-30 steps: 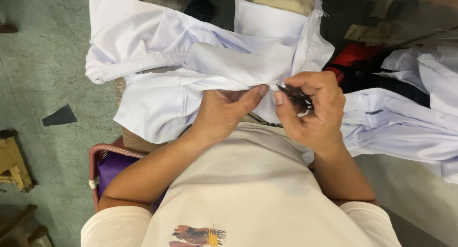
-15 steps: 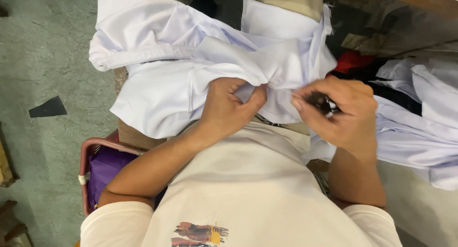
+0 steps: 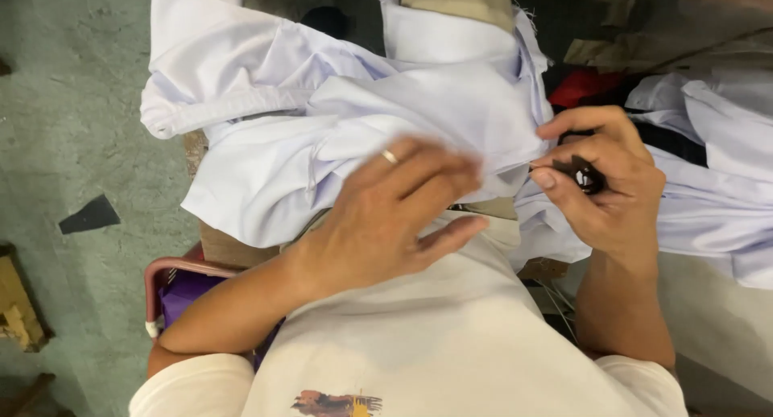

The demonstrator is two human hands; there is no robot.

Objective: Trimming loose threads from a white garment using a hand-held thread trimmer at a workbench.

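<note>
Head view: left hand (image 3: 386, 216) w/ one ring lies flat, fingers spread, on a white garment (image 3: 338, 135) in the lap. Right hand (image 3: 604, 183), just beside it, grip pinching the cloth's edge and holding one small dark tool (image 3: 586, 177). More white cloth (image 3: 717, 183) right of that.

One head-worn view looks steeply down, close over the lap; far edges perhaps blurred.
</note>
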